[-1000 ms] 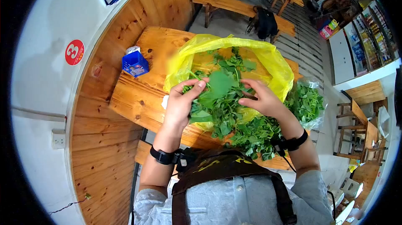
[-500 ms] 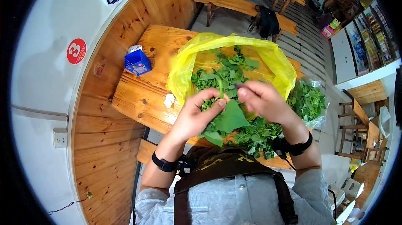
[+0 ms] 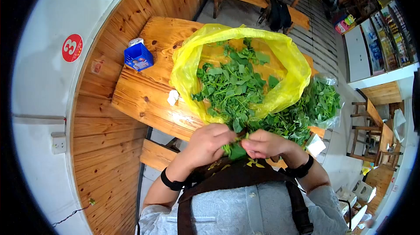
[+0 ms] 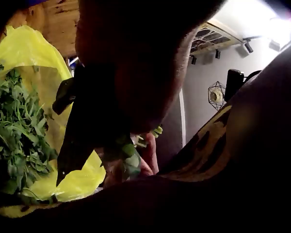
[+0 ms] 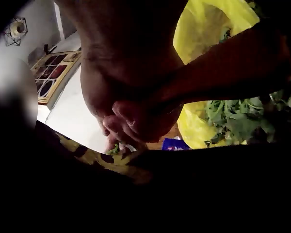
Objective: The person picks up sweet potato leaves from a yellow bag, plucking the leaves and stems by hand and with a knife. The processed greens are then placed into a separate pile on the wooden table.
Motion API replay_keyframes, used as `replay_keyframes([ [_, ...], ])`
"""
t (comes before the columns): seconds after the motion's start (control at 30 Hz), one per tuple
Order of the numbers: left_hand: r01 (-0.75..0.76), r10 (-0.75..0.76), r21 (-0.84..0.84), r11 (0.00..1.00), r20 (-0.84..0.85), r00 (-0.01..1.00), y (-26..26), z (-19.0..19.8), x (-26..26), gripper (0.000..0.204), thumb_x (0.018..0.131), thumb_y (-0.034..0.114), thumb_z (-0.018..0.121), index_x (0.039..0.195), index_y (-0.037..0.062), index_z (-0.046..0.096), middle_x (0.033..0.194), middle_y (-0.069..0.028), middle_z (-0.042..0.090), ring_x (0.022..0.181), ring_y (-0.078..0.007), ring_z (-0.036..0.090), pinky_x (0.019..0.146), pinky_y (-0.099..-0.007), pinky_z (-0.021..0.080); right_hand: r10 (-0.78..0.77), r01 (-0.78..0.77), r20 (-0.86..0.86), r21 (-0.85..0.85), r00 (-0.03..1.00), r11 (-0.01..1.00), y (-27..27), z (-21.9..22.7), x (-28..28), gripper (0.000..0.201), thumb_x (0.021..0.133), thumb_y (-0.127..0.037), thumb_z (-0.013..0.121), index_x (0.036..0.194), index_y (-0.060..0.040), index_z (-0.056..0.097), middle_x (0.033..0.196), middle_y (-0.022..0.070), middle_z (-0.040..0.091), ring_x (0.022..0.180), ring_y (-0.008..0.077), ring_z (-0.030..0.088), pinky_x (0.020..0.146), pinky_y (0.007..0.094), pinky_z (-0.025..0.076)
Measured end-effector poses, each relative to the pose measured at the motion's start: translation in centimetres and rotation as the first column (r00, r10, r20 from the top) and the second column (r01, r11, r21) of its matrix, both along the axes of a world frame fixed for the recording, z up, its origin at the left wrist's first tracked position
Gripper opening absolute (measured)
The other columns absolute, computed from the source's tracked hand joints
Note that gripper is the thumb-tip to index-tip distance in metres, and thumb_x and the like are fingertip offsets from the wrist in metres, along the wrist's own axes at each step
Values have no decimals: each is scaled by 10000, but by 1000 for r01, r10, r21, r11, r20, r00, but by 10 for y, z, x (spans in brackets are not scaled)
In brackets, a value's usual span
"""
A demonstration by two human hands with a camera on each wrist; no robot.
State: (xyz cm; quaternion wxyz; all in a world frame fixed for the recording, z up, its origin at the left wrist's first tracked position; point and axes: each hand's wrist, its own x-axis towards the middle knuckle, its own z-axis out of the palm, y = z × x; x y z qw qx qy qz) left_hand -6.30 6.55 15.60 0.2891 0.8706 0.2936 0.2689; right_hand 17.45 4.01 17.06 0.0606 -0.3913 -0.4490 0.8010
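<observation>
In the head view, both hands are close together just in front of the apron, below the near rim of a yellow plastic bag (image 3: 186, 71). My left hand (image 3: 209, 144) grips a few stems of leafy greens (image 3: 236, 152), a broad leaf hanging below. Fingers curled, my right hand (image 3: 266, 144) pinches the stems from the other side. Light green stem ends (image 4: 156, 131) poke out by the fingers in the left wrist view; much of that view is dark. A heap of picked greens (image 3: 232, 82) lies inside the open bag.
More loose greens (image 3: 288, 123) lie right of the bag, beside a clear plastic bag of greens (image 3: 323, 99). A blue box (image 3: 139, 57) and a crumpled white tissue (image 3: 173, 97) sit on the wooden table (image 3: 140, 97). Wood panelling (image 3: 100, 117) borders the left; a bench (image 3: 236, 1) stands beyond.
Both hands have come down from over the bag toward the apron, bringing the leafy stems along. They have closed together around the stems; the heap in the bag is now uncovered.
</observation>
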Motion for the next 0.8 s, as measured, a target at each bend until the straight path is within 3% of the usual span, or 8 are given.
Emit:
replay_keyframes([
  [0.1, -164, 168, 39, 986, -137, 976, 6, -21, -22, 390, 574, -35, 612, 951, 64, 620, 838, -113, 576, 840, -331, 591, 705, -399, 498, -13, 14, -29, 19, 999, 1000, -5, 4, 11, 517, 981, -451, 495, 660, -55, 579, 530, -14, 484, 467, 74, 439, 440, 246, 349],
  [0.17, -319, 300, -104, 942, -169, 939, 11, -17, -36, 276, 671, -47, 624, 932, 42, 633, 894, -113, 594, 882, -332, 607, 739, -395, 510, -61, -67, 361, 331, 930, 941, 0, 2, 15, 442, 932, -440, 567, 727, -56, 642, 572, 66, 571, 546, 173, 572, 517, 332, 450],
  [0.23, -436, 452, -184, 881, 59, 890, 12, -35, -47, 206, 779, -35, 648, 974, 31, 632, 960, -127, 621, 919, -318, 616, 776, -369, 504, -111, -526, 687, 640, 718, 560, -8, -48, 37, 352, 883, -400, 617, 771, -69, 656, 681, 117, 642, 638, 278, 644, 587, 390, 498],
  [0.33, -436, 585, -538, 722, 137, 799, 10, -39, -58, 106, 897, 41, 624, 997, 5, 621, 968, -82, 657, 895, -176, 610, 797, -298, 485, -10, -603, 771, 506, 637, 617, 1, -72, 48, 260, 863, -338, 621, 825, -83, 657, 773, 140, 661, 725, 340, 648, 633, 427, 513],
  [0.43, -372, 712, -755, 541, 175, 680, 3, -49, -61, 85, 908, 29, 599, 985, -5, 614, 891, -32, 638, 849, -87, 569, 771, -243, 470, -179, -498, 753, 574, 633, 650, 41, -84, 35, 180, 858, -275, 617, 885, -102, 658, 798, 131, 660, 758, 330, 650, 647, 443, 518],
  [0.5, -357, 736, -779, 515, 189, 650, 0, -54, -64, 84, 895, 0, 586, 975, -4, 612, 868, -23, 621, 823, -79, 562, 755, -233, 467, -325, -485, 643, 750, 693, 450, 70, -102, 23, 134, 847, -208, 607, 917, -108, 661, 870, 120, 644, 751, 328, 648, 649, 454, 519],
  [0.7, -421, 748, -759, 497, 128, 651, -7, -36, -69, 96, 847, -20, 598, 936, 4, 622, 851, -9, 597, 800, -76, 542, 739, -224, 449, -294, -615, 827, 556, 479, 559, 114, -148, -14, 102, 836, -113, 611, 910, -70, 668, 1005, 136, 564, 806, 315, 636, 663, 439, 524],
  [0.8, -482, 667, -609, 629, 106, 737, -8, -32, -82, 61, 820, -18, 645, 876, 5, 637, 837, -1, 588, 767, -75, 534, 696, -218, 433, -435, -357, 583, 791, 686, 497, 110, -107, -9, 112, 818, -138, 659, 894, -58, 681, 928, 125, 573, 821, 292, 629, 701, 411, 516],
])
